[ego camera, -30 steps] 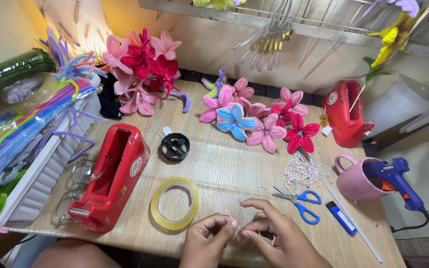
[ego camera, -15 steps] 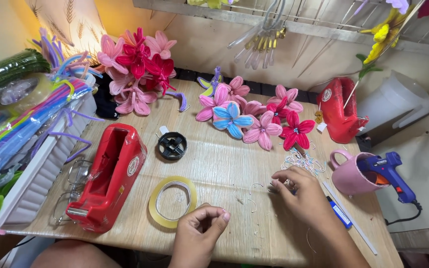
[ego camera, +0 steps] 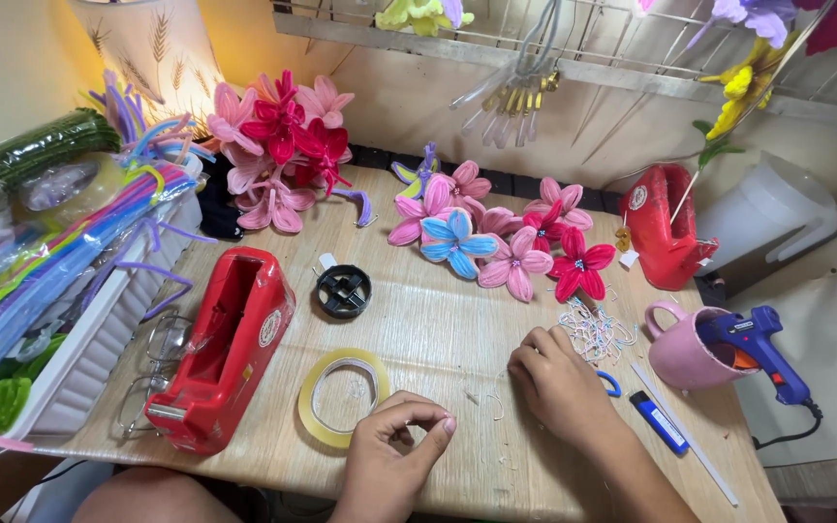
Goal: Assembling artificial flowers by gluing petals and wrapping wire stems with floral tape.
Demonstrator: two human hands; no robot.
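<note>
Fingers (ego camera: 443, 423) of the left hand (ego camera: 391, 465) are curled in, thumb and forefinger tips pinched nearly together; whether anything thin is caught between them cannot be told. It hovers at the near edge of the tabletop (ego camera: 438, 329), just beside a flat ring of yellowish clear tape (ego camera: 343, 396). Over to the other side, the right hand (ego camera: 559, 383) rests palm down on the wood, fingers bent, covering most of a pair of scissors with only a blue handle loop (ego camera: 612, 384) showing; what it grips, if anything, is hidden. Just beyond it lies a small heap of pale thread-like stamens (ego camera: 593, 332).

Further left stands a red tape dispenser (ego camera: 230, 344) with a round white label on its side, and past the tape ring a black tape core (ego camera: 343, 291). A second red dispenser (ego camera: 666, 237), also with a round white label, stands at the far right. Near it sit a pink mug (ego camera: 680, 349) holding a blue glue gun (ego camera: 758, 349), and a blue lighter (ego camera: 658, 422). Pink, red and blue pipe-cleaner flowers (ego camera: 496, 237) lie across the back.
</note>
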